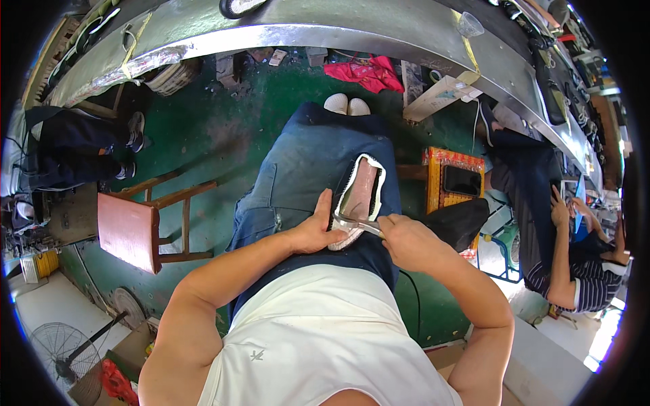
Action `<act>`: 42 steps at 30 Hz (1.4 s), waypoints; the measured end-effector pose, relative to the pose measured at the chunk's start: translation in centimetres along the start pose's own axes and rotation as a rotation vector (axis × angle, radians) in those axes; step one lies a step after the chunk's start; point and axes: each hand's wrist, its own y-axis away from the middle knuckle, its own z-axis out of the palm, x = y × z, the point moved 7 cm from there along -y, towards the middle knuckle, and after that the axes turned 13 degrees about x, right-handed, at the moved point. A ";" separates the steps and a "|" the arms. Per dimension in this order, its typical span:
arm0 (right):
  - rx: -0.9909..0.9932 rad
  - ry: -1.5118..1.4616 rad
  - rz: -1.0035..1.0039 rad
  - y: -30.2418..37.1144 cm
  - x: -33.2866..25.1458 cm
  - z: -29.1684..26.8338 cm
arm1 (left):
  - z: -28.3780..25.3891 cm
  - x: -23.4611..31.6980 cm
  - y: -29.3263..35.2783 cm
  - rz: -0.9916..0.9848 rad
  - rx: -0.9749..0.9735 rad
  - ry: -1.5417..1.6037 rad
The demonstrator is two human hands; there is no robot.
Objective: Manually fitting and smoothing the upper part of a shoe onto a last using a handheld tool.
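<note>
Across my lap lies a shoe upper (pixel 381 193) with a black and white edge, bottom side up, a pinkish-brown insole (pixel 364 186) showing inside its rim. My left hand (pixel 313 227) steadies it from the left, thumb near the close end and a finger stretched along its side. My right hand (pixel 403 240) is closed round the handles of metal pincers (pixel 357 222), whose head rests at the near part of the shoe. The jaws are too small to tell what they grip. Blue cloth (pixel 291 169) covers my legs under the shoe.
A metal-edged workbench (pixel 291 37) curves across the far side. A brown-topped stool (pixel 128 227) stands left; a phone (pixel 462 181) lies on an orange woven seat at right. Other people sit at both sides, one person's hands (pixel 562 210) at right. A fan (pixel 64 358) stands lower left.
</note>
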 end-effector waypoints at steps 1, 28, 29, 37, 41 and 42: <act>0.014 0.088 0.046 0.2 0.0 -0.5 | -0.2 0.7 0.0 0.086 0.049 -0.168; 0.155 -0.211 0.212 -0.2 1.9 1.6 | -2.2 1.2 -1.6 0.012 0.700 0.095; 0.278 -0.171 0.158 -0.5 2.0 1.0 | -2.3 1.7 -1.7 0.036 0.683 0.072; 0.162 -0.230 0.293 1.3 6.6 3.9 | -1.7 3.9 -1.1 0.283 0.506 -0.202; 0.085 -0.300 0.308 0.8 9.1 5.0 | -1.5 5.2 -1.7 0.353 0.234 -0.437; 0.084 -0.303 0.317 0.6 9.9 4.5 | -1.7 4.7 -2.1 0.295 0.162 -0.468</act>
